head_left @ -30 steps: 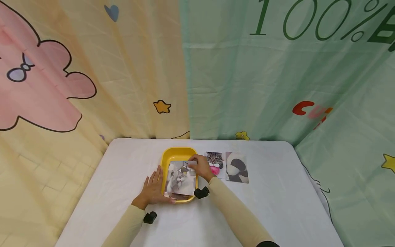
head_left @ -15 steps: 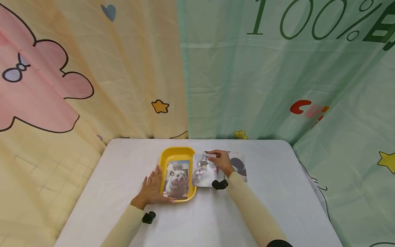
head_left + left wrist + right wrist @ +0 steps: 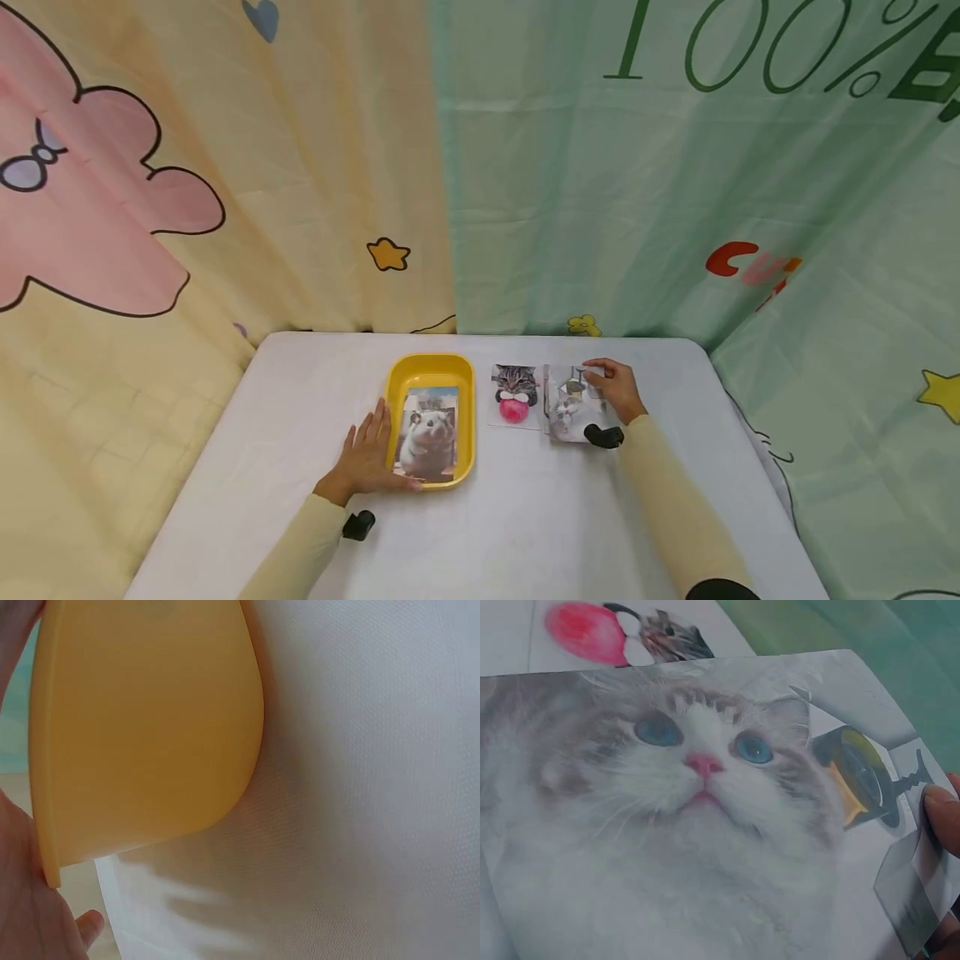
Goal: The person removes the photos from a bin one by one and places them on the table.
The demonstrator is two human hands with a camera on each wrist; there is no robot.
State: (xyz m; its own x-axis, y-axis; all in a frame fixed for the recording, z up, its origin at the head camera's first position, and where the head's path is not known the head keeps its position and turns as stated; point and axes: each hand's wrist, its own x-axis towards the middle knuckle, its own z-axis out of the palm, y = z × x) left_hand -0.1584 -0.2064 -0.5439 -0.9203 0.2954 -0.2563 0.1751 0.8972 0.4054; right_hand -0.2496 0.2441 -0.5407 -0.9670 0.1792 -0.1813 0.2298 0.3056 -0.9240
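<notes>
A yellow tray (image 3: 467, 425) holds a photo card of a pale, round-eared animal (image 3: 426, 443). My left hand (image 3: 365, 460) rests on the tray's left rim with its fingers straight and thumb at the near corner. In the left wrist view, the palm touches the rim of the tray (image 3: 150, 727). My right hand (image 3: 618, 390) pinches the top right corner of a photo card of a white-grey cat (image 3: 697, 825). That card hangs over the panda card's spot, and the panda picture is hidden. A tabby cat card (image 3: 515, 396) with a pink ball lies just left.
A white cloth covers the table (image 3: 517, 533). Behind it hangs a printed curtain (image 3: 570, 208), cream on the left and green on the right, close to the far edge.
My right hand has lifted the white-grey cat card out of the tray and carried it right, past the tabby card. The animal card beneath came into view. My left hand stays at the tray.
</notes>
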